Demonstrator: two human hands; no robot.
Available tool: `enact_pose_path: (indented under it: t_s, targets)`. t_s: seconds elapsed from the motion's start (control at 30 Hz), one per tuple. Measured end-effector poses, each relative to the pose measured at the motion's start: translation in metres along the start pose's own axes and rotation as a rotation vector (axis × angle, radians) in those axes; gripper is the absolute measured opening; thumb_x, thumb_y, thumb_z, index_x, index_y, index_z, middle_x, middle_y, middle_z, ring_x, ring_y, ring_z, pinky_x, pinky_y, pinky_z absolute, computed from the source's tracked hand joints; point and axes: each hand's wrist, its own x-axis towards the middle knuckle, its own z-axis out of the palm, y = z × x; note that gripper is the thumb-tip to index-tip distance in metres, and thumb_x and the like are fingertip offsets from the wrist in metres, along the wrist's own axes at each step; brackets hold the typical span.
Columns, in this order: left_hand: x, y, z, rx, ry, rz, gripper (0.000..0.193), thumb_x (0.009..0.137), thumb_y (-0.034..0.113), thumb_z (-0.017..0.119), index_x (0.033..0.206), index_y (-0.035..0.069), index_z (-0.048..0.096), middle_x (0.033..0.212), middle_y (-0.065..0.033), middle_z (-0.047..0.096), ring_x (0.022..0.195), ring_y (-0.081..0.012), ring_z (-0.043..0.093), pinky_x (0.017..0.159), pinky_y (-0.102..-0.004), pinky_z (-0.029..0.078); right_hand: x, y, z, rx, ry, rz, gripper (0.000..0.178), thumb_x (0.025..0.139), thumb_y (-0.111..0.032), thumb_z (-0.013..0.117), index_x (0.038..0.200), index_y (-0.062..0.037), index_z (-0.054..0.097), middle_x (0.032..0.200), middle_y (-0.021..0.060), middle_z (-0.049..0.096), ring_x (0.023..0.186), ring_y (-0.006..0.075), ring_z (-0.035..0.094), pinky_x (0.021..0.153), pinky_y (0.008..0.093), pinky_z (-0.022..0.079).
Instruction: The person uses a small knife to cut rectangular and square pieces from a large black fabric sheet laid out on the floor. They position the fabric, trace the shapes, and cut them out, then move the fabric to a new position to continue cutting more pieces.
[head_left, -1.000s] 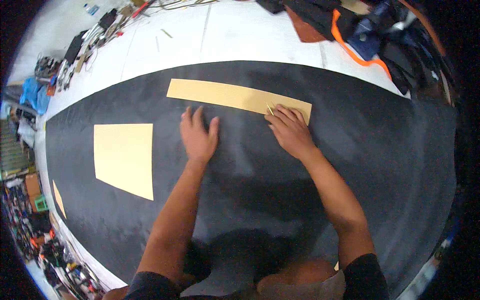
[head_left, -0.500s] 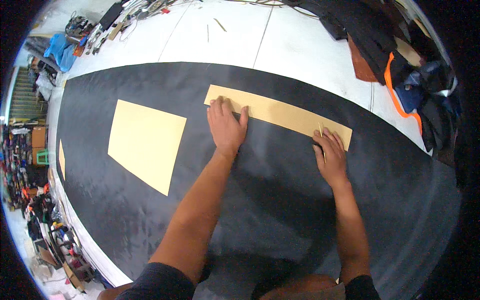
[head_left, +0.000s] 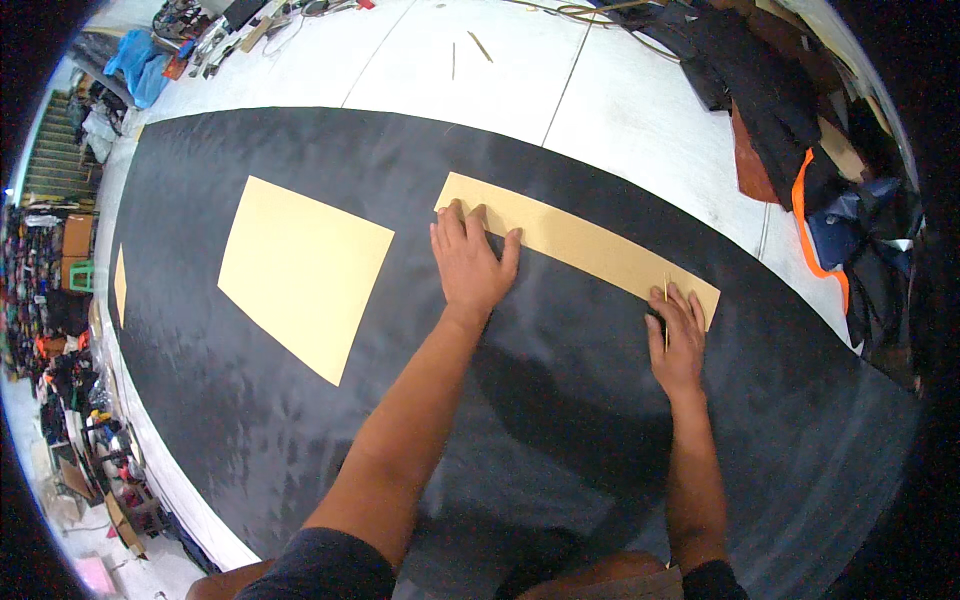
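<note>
A long tan cardboard-like strip (head_left: 580, 241) lies slantwise on a large black sheet (head_left: 560, 420). My left hand (head_left: 474, 262) rests on the strip's left end, fingertips over its near edge and thumb spread apart. Near the right end, the fingers of my right hand (head_left: 682, 342) press on the strip. A thin, straight, light-coloured stick (head_left: 667, 290) is held between the right hand's fingers, pointing away from me; its exact kind is not clear. Left of my hands, a larger pale yellow four-sided piece (head_left: 305, 275) lies flat on the sheet.
Another narrow tan piece (head_left: 121, 287) lies at the sheet's far left edge. White tiled floor (head_left: 400, 80) surrounds the sheet. Dark fabric with an orange band (head_left: 803, 210) is heaped at the right. Tools, a blue bag (head_left: 138, 68) and clutter line the left.
The view has turned slightly, so the strip and the yellow piece appear tilted more. Both hands stay on the strip, with the stick still in the right hand.
</note>
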Motion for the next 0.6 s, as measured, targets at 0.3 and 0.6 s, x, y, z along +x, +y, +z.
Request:
enact_pose_path:
  t_s: [0.3, 0.6]
  targets:
    - [-0.003, -0.006, 0.012, 0.059, 0.038, 0.13, 0.057, 0.087, 0.044, 0.068, 0.124, 0.003, 0.056, 0.137, -0.0283, 0.046, 0.126, -0.0439, 0.043, 0.106, -0.054, 0.032, -0.001, 0.012, -0.019, 0.106, 0.168, 0.124, 0.034, 0.088, -0.015, 0.067, 0.121, -0.0072, 0.062, 0.124, 0.0146, 0.064, 0.122, 0.0335, 0.056, 0.107, 0.0478, 0.037]
    - [-0.004, 0.012, 0.007, 0.031, 0.002, 0.107, 0.064, 0.087, 0.047, 0.067, 0.125, -0.002, 0.055, 0.134, -0.0289, 0.047, 0.125, -0.0438, 0.044, 0.105, -0.0514, 0.034, -0.011, 0.09, -0.055, -0.093, 0.226, 0.295, 0.055, 0.083, -0.031, 0.074, 0.128, -0.0072, 0.055, 0.131, 0.0168, 0.059, 0.127, 0.0341, 0.052, 0.11, 0.0493, 0.032]
